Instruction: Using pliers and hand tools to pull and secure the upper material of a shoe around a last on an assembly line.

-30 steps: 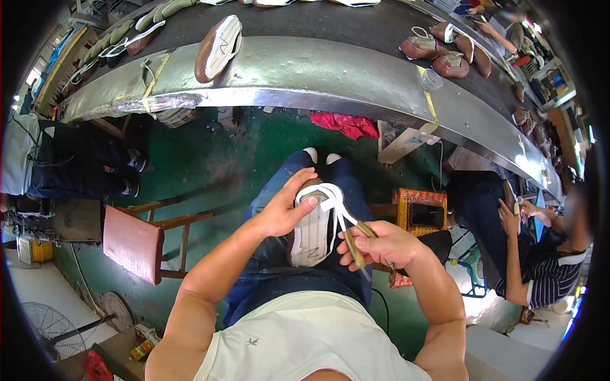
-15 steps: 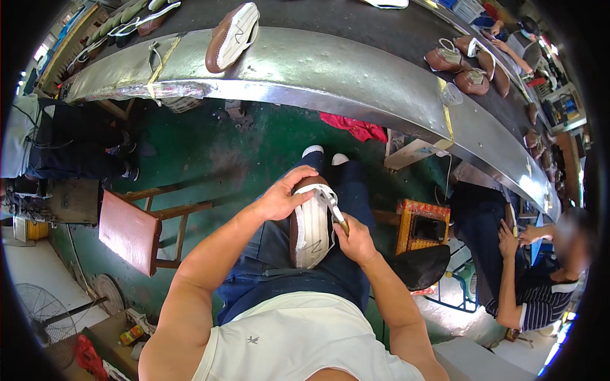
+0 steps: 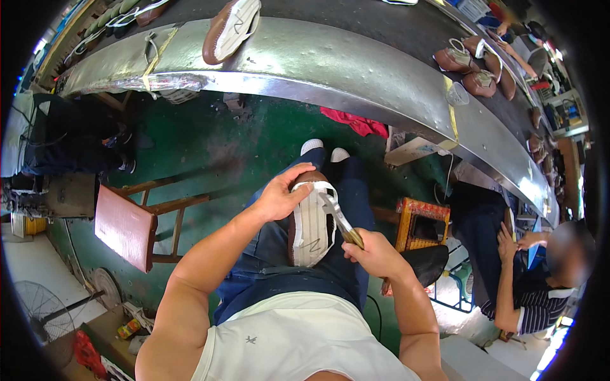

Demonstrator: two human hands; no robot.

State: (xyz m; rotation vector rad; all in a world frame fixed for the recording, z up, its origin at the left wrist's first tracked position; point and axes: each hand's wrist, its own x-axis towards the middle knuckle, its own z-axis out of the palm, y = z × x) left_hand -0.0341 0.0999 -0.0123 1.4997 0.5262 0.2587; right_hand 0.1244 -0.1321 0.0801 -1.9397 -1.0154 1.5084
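Observation:
A brown and cream shoe (image 3: 311, 233) lies sole-up or upper-up, I cannot tell which, on my lap, with a white edge around its far end. My left hand (image 3: 284, 193) is closed around that far end, thumb on the pale face and fingers curled over the brown part. My right hand (image 3: 376, 253) grips a pincer-like metal tool (image 3: 342, 220) by its brass-coloured handle end. The tool's silver head reaches over the shoe's right side near the white edge; whether it touches there is unclear.
A metal-edged bench (image 3: 286, 57) curves across ahead, bearing another brown and cream shoe (image 3: 231, 32) and more shoes (image 3: 480, 82) at right. A pink-topped stool (image 3: 125, 227) stands left. A co-worker (image 3: 530, 279) sits at right beside an orange-red seat (image 3: 420, 223). A fan (image 3: 41, 311) is lower left.
My right hand has moved right and slightly down, drawing the tool's head back from the white edge. My left hand keeps its hold on the shoe. The view has shifted slightly.

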